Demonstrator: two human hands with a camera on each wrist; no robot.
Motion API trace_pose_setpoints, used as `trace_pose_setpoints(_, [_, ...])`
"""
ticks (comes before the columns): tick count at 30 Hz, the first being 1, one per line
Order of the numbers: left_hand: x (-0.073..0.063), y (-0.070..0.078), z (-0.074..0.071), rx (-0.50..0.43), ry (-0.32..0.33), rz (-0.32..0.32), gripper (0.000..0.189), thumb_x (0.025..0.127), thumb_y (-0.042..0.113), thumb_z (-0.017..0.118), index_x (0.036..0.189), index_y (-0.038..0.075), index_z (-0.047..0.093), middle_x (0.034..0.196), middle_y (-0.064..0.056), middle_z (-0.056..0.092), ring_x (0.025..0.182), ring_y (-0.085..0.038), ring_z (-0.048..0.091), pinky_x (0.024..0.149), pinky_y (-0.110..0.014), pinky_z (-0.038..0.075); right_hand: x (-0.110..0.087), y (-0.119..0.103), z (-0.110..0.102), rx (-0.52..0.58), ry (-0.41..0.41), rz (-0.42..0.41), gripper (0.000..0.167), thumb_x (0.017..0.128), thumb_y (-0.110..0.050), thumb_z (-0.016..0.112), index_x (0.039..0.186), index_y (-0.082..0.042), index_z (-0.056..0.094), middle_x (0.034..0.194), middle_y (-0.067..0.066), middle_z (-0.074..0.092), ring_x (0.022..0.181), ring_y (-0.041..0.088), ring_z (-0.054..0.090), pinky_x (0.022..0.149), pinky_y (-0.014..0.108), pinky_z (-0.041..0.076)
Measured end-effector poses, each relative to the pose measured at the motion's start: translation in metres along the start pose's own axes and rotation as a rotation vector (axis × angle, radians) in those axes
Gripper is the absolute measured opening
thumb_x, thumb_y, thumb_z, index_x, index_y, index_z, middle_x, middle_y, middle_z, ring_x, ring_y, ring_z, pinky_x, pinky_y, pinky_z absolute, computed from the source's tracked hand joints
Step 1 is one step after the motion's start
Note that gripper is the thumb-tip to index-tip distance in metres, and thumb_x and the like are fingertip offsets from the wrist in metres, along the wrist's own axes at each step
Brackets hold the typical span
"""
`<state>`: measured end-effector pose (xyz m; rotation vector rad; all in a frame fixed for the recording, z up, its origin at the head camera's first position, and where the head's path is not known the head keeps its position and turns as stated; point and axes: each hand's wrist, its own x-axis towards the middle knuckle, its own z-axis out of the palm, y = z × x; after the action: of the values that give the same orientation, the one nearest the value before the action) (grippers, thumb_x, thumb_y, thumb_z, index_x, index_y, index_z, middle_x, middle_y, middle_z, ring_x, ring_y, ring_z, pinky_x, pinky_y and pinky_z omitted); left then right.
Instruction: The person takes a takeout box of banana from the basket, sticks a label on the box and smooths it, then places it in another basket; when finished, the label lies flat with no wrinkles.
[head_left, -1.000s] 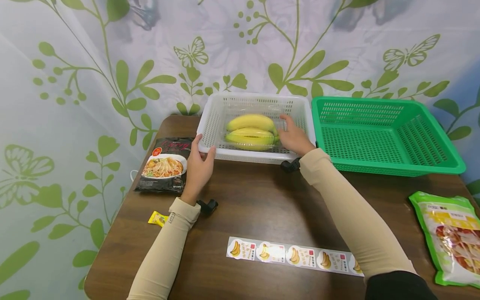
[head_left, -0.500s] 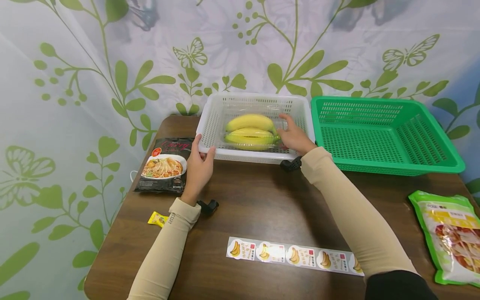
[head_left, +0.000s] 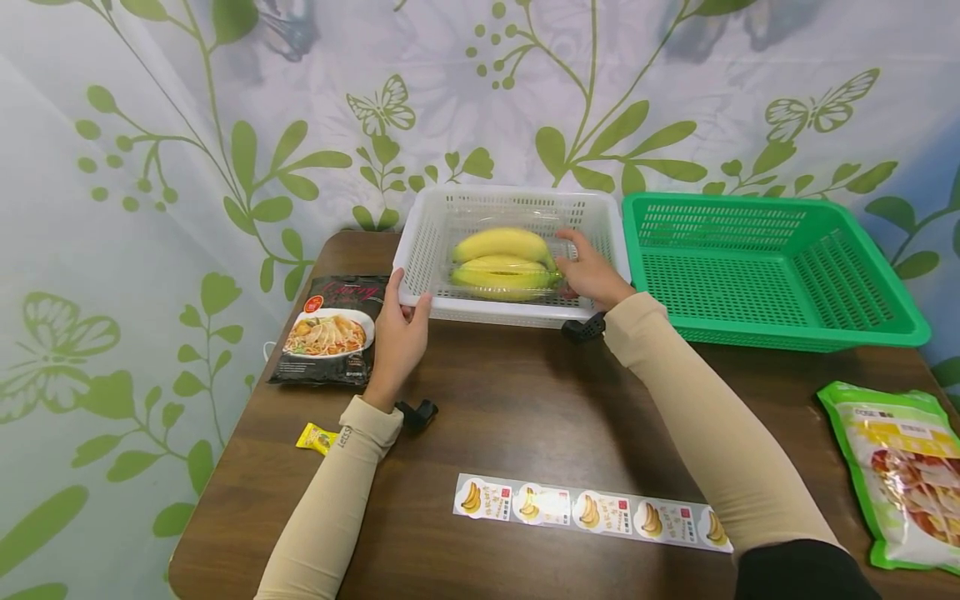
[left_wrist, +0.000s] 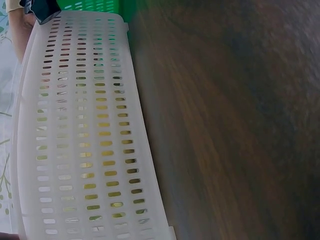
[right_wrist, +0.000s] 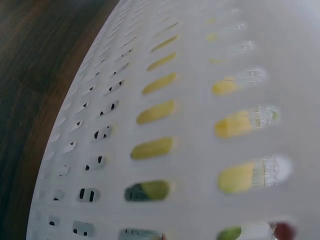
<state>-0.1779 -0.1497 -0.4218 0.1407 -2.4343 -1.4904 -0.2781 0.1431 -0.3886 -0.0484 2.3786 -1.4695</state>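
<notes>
A white perforated plastic basket [head_left: 502, 312] stands at the back of the table. Inside it lies a clear plastic box [head_left: 501, 220] containing yellow bananas [head_left: 501, 277]. My left hand [head_left: 399, 337] holds the basket's front left corner, thumb at the front rim and a finger along the left side. Reaching over the front rim, my right hand [head_left: 592, 275] grips the right end of the box, index finger and thumb spread along it. Yellow shows through the slots of the basket wall [left_wrist: 75, 125] in the left wrist view, and close up through the wall [right_wrist: 195, 125] in the right wrist view.
A green basket [head_left: 787, 337] adjoins the white one on the right. Left are a black noodle packet [head_left: 330, 329] and a small yellow wrapped sweet [head_left: 316, 437]. A strip of banana stickers [head_left: 592, 511] lies in front; a green-edged food bag [head_left: 900, 475] lies far right.
Almost nothing differs: my right hand and sleeve shift very slightly, and both hands stay at the same places on the basket and box.
</notes>
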Motion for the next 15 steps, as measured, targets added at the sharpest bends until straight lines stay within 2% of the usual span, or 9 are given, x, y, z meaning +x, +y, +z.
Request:
trace_pose_setpoints(3, [0.0000,-0.0004,0.0002,0.004,0.005,0.000,0.064,0.104,0.028,0.060,0.160,0.011,0.032,0.084,-0.008,0.049,0.072,-0.022,0.046,0.066,-0.036,0.039,-0.0003,0.0003,0.0001,0.011,0.001,0.003,0.052,0.112,-0.016,0.037,0.161,-0.020,0.022,0.086,0.010,0.042,0.060,0.017,0.044,0.090,0.053,0.050])
trace_pose_setpoints(5, [-0.0001,-0.0007,0.0004,0.006,0.006,-0.002,0.064,0.105,0.028,0.060,0.160,0.010,0.032,0.084,-0.009,0.048,0.072,-0.022,0.045,0.065,-0.036,0.039,-0.0005,0.0004,0.0003,0.017,0.002,0.002,0.051,0.112,-0.016,0.037,0.161,-0.020,0.023,0.085,0.009,0.040,0.061,0.019,0.044,0.091,0.054,0.050])
trace_pose_setpoints(12, [0.0008,-0.0012,0.0020,0.004,0.018,0.000,0.063,0.105,0.025,0.060,0.159,0.009,0.033,0.082,-0.008,0.047,0.072,-0.022,0.046,0.066,-0.036,0.039,-0.0018,0.0001,0.0005,0.021,0.024,-0.008,0.051,0.112,-0.018,0.036,0.161,-0.020,0.022,0.112,0.022,0.049,0.081,0.034,0.059,0.094,0.056,0.048])
trace_pose_setpoints(15, [0.0007,-0.0006,0.0017,0.000,0.022,0.003,0.063,0.104,0.024,0.060,0.159,0.009,0.033,0.082,-0.008,0.048,0.072,-0.023,0.046,0.067,-0.037,0.039,-0.0027,-0.0016,0.0011,0.043,0.030,-0.010,0.051,0.112,-0.018,0.036,0.161,-0.020,0.022,0.113,0.022,0.048,0.082,0.036,0.058,0.095,0.057,0.048])
